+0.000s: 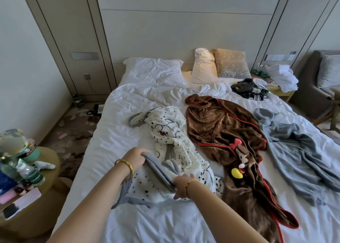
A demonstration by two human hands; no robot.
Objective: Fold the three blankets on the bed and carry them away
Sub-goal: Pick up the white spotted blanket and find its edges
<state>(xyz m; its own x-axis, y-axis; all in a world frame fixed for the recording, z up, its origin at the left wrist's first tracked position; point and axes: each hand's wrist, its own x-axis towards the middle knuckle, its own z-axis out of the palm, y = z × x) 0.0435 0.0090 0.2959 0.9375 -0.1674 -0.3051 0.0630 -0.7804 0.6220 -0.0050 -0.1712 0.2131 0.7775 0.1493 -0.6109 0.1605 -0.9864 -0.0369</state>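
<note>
Three crumpled blankets lie side by side on the white bed [114, 137]. At the left is a white spotted blanket [173, 132] with grey trim and a cartoon print. A brown blanket [220, 130] with red piping and a small plush toy lies in the middle. To the right spreads a grey-blue blanket [298, 150]. My left hand [137, 158] grips the grey edge of the spotted blanket at its near left side. Further right along that same grey edge, my right hand [182, 185] grips it too.
Pillows [154, 69] and a patterned cushion [230, 63] lean at the headboard. Black electronics with cables [247, 88] sit at the bed's far right. A round side table [27, 202] crowded with bottles stands at the left. A telephone [97, 109] lies on the floor; an armchair [320, 84] stands right.
</note>
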